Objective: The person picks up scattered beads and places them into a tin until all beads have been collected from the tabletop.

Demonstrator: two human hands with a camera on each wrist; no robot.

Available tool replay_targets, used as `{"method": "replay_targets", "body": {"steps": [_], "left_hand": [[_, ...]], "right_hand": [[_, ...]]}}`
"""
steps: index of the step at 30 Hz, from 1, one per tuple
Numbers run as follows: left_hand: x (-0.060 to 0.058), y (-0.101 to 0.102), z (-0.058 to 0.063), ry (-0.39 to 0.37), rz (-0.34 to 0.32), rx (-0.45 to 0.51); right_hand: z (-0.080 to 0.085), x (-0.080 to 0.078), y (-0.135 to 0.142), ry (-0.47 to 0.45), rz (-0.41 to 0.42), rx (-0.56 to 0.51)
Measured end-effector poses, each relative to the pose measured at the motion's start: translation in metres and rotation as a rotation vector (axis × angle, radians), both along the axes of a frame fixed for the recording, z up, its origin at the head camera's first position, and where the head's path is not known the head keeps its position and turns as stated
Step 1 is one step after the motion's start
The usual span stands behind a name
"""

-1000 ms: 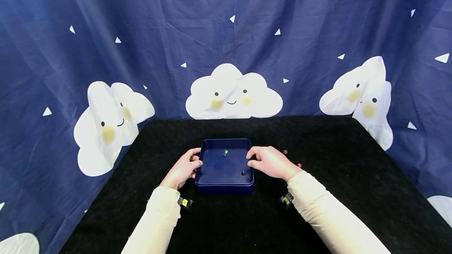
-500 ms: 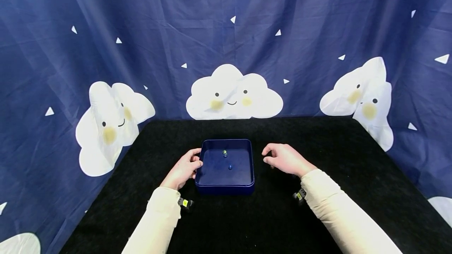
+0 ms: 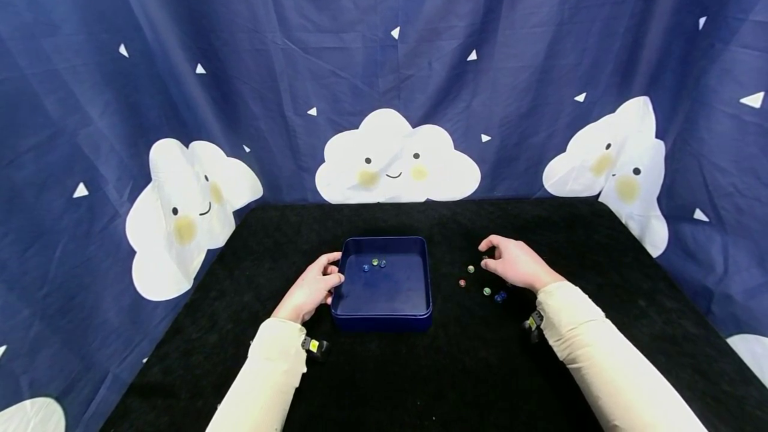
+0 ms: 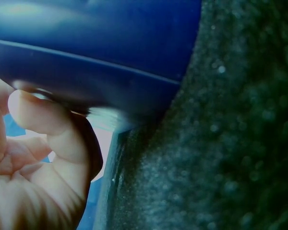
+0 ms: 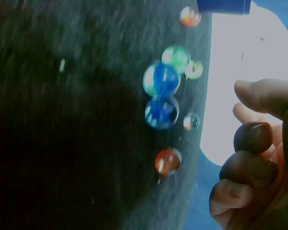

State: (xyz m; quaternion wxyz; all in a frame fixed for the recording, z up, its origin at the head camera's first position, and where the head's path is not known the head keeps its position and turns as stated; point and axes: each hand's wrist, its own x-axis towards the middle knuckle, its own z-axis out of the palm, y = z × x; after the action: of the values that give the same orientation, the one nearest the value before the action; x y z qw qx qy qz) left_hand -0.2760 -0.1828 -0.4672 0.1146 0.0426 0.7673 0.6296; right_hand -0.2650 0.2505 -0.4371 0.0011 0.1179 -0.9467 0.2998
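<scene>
A square dark-blue box [image 3: 384, 324] stands on the black cloth, holding two blue marbles [image 3: 366, 268] and a green one [image 3: 375, 262] near its back. My left hand [image 3: 308, 289] grips the box at its left wall; in the left wrist view the thumb [image 4: 36, 112] lies against the blue side. To the right of the box, my right hand [image 3: 517, 263] hovers above loose marbles, its fingers loosely bent and thumb apart, with nothing seen between them. Around it lie a red marble [image 3: 462, 283], green marbles [image 3: 487, 291] and blue marbles [image 3: 502, 295].
Black cloth [image 3: 384, 385] covers the table. Behind it hangs a dark-blue curtain [image 3: 270, 85] with white clouds. In the right wrist view, several marbles lie close together, among them a blue marble [image 5: 162, 112] and an orange-red marble [image 5: 168, 161].
From the box's right rim my right hand has moved right, uncovering several marbles. Inside the box, a blue marble has rolled from the front right to the back left. The left hand stays put.
</scene>
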Motion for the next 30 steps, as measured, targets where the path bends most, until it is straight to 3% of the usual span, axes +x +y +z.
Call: {"method": "replay_targets", "body": {"steps": [9, 21, 30], "left_hand": [[0.001, 0.000, 0.000, -0.010, 0.006, 0.004], [0.000, 0.000, 0.000, 0.003, 0.005, -0.002], [0.001, 0.000, -0.001, -0.005, 0.016, -0.006]], "right_hand": [[-0.007, -0.004, 0.015, -0.060, -0.023, 0.009], [-0.021, -0.008, 0.019, -0.039, 0.012, 0.055], [-0.020, -0.007, 0.016, -0.003, 0.034, 0.081]]}}
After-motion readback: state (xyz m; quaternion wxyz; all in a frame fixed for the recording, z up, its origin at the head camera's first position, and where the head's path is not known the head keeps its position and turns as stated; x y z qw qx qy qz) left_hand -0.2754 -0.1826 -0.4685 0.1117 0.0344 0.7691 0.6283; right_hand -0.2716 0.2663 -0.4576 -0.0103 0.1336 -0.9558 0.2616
